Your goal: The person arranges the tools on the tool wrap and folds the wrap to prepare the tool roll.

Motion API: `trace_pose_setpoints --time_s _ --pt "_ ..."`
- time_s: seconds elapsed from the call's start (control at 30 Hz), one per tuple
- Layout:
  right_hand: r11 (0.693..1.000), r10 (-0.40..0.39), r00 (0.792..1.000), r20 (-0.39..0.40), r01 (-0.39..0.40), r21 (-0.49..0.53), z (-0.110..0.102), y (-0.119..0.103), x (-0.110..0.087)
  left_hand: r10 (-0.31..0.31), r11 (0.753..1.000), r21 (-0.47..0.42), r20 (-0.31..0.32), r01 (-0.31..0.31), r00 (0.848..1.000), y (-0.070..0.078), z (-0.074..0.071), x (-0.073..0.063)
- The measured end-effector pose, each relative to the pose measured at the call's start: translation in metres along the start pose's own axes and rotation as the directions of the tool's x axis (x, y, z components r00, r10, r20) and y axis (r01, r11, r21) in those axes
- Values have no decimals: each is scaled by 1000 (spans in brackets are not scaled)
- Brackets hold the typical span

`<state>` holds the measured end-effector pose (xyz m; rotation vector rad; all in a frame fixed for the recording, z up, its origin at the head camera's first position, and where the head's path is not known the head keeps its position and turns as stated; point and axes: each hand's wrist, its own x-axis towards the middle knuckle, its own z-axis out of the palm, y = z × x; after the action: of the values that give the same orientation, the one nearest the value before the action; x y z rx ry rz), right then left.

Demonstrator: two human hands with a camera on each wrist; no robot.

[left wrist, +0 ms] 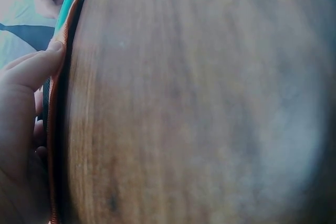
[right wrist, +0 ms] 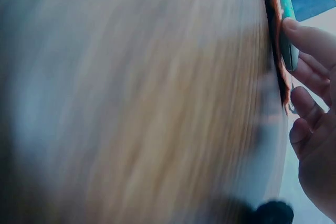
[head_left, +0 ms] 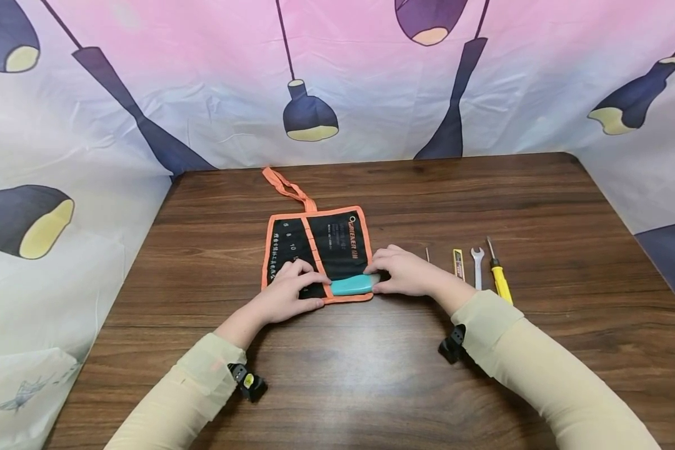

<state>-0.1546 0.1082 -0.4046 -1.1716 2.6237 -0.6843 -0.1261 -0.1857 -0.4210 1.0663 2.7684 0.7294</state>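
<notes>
A black tool pouch (head_left: 337, 250) with orange trim lies unrolled on the table. Across its lower right part is a teal, slim tool (head_left: 351, 285) with a grey right end. My right hand (head_left: 402, 272) pinches that grey end between thumb and fingers; in the right wrist view the thumb lies against the tool (right wrist: 287, 45). On the pouch's lower left rests my left hand (head_left: 292, 290), index fingertip at the tool's left end and orange strip, thumb at the bottom edge. In the left wrist view its thumb sits on the orange trim (left wrist: 62, 40), its other fingers partly hidden.
To the right on the wooden table (head_left: 337, 375) lie a narrow yellow-edged item (head_left: 458, 264), an open-end wrench (head_left: 477, 265) and a yellow screwdriver (head_left: 500, 281), with a thin metal tip (head_left: 427, 254) showing beyond my right hand. An orange tie strap (head_left: 287, 185) extends behind the pouch.
</notes>
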Motion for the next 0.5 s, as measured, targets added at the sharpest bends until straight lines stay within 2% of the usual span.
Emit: trace_pose_setpoints --time_s 0.2,0.5 --pt "1000 -16 1000 17 16 -2 3 -8 11 -10 1000 -8 -4 10 1000 1 -1 -2" --pt "1000 4 1000 27 -5 20 6 -14 17 -25 1000 9 11 25 1000 5 -3 0"
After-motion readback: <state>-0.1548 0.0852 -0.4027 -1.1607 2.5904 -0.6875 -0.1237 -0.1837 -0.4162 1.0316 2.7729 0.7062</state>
